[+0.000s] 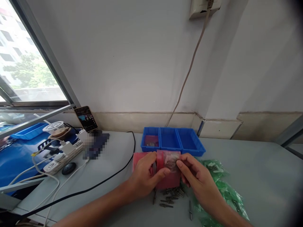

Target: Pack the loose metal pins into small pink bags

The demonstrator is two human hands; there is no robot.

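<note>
Grey bench under a pale wall; left hand and right hand, slightly apart, pinch a pink plastic bag near the blue tray. Tilted with a loose mouth, it could spill its contents among the metal pins.

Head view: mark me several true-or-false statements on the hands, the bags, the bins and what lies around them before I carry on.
1. The left hand and right hand are both on the held pink bag. True.
2. The leftmost blue bin has nothing in it. False: a smaller pink packet lies inside.
3. Loose metal pins lie on the grey table. True.
4. The green plastic bags lie beside the left forearm. False: they lie by the right hand and forearm.
5. The phone lies face down. False: it is propped up with its screen lit.
6. The middle blue bin looks empty. True.
</note>
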